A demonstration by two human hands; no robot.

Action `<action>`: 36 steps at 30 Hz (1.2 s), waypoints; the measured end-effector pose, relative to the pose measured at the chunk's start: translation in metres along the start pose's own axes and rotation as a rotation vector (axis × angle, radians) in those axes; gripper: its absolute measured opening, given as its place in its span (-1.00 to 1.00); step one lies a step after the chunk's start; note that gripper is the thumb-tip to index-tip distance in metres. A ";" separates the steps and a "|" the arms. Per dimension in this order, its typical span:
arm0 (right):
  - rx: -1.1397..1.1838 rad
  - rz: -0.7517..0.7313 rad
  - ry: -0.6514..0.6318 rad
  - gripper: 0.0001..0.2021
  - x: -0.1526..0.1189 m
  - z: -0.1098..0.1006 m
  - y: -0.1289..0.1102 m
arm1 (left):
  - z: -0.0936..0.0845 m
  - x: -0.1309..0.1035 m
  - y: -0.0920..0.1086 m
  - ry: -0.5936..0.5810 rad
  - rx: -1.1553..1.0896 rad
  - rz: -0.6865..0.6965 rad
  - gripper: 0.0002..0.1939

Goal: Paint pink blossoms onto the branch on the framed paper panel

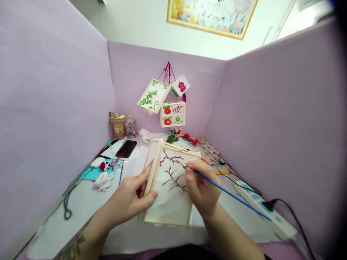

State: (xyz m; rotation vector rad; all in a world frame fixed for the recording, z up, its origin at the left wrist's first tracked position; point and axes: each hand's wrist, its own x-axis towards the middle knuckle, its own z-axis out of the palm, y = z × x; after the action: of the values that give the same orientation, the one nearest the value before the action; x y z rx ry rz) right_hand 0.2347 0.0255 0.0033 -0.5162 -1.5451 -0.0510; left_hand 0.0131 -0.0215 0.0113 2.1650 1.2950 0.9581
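A wood-framed white panel [165,209], part of a box-like frame, is tilted up above the table. Dark branches with small red blossoms are painted on its upper half. My left hand [132,198] grips the frame's left edge, thumb on the front and fingers behind. In my right hand [202,184] is a thin blue paintbrush [230,194], pinched near its bristle end. The brush tip is at the upper branch, close to the blossoms; whether it touches the surface is too small to tell. The frame's right edge is partly hidden behind my right hand.
Decorated frames [154,96] hang at the back wall. A phone [126,148], crumpled tissue [103,181] and a blue brush [121,174] lie left. Jars [130,127] stand at the back left. A power strip [262,207] with black cables lies right. Purple partitions [271,108] surround the table.
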 end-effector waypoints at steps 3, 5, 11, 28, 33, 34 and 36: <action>-0.017 -0.004 -0.006 -0.82 0.001 0.000 -0.001 | 0.000 0.000 0.000 0.006 0.000 -0.004 -0.23; -0.022 -0.011 -0.011 -0.82 0.002 0.000 -0.001 | 0.000 0.000 -0.002 0.008 -0.004 0.001 -0.23; -0.027 -0.014 -0.020 -0.83 0.003 0.000 -0.002 | 0.002 0.000 -0.006 0.015 -0.003 0.028 -0.23; 0.012 -0.008 -0.010 -0.81 0.002 0.000 -0.001 | -0.001 0.001 0.001 -0.008 -0.004 -0.007 -0.21; 0.011 0.001 -0.024 -0.81 0.003 0.000 -0.001 | -0.001 0.001 0.002 -0.012 0.006 -0.020 -0.21; 0.008 0.003 -0.028 -0.82 0.003 0.000 0.000 | -0.001 0.002 0.002 -0.013 0.007 -0.023 -0.21; 0.005 0.002 -0.033 -0.82 0.002 0.000 0.000 | -0.001 0.002 0.001 -0.010 0.011 -0.025 -0.21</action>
State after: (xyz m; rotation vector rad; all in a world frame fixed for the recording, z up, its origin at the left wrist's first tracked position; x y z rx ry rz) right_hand 0.2346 0.0260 0.0057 -0.5165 -1.5770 -0.0369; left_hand 0.0138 -0.0204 0.0130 2.1540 1.3221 0.9308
